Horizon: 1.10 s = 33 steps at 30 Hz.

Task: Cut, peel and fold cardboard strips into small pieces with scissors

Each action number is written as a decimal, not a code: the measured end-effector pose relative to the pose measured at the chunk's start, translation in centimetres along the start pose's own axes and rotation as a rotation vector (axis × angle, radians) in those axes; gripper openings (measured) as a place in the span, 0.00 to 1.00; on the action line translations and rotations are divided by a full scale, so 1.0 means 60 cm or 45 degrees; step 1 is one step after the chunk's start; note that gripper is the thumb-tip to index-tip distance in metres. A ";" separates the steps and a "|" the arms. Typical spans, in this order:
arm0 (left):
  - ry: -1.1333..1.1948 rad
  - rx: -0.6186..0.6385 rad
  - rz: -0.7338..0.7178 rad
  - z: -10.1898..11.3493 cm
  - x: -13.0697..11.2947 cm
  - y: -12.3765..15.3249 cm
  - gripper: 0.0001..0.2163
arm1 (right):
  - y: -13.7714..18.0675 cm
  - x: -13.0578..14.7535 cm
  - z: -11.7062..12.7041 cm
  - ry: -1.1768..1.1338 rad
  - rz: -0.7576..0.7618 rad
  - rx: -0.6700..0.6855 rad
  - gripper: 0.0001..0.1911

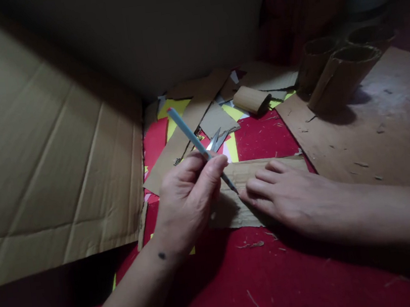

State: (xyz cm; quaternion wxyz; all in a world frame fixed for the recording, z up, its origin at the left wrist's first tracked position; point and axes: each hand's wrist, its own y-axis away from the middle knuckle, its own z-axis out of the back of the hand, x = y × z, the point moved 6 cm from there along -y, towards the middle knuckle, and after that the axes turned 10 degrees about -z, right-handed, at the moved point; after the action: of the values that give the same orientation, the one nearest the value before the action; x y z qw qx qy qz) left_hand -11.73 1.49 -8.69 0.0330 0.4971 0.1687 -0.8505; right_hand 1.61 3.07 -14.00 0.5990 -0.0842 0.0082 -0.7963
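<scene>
My left hand [191, 195] is closed around a light blue pen [189, 133] with a red end. The pen slants down to the right, its dark tip at the surface of a cardboard strip [231, 215]. On that strip rests my right hand [280, 189], palm down with its fingers bent and pressing on it. The index fingertip is close beside the pen tip. My right thumb is hidden. Just behind my left hand, the metal blades of a pair of scissors [215, 142] show; their handles are out of sight.
A large cardboard panel [57, 141] stands at the left. Three cardboard tubes [345, 76] stand on a brown board [386, 136] at the right. Behind the strip lie a curved cardboard piece [251, 99] and coloured paper scraps [157, 142]. Red cloth [213, 282] covers the surface, with cardboard shreds on it.
</scene>
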 end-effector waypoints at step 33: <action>-0.462 0.255 -0.234 -0.029 0.024 -0.017 0.15 | 0.001 0.003 0.000 0.092 0.021 -0.068 0.13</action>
State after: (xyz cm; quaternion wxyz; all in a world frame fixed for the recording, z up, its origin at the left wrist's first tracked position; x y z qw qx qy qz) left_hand -11.25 3.19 -10.46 -0.0643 0.3194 0.1191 -0.9379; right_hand 1.63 2.88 -14.00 0.6023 -0.0712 0.0516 -0.7934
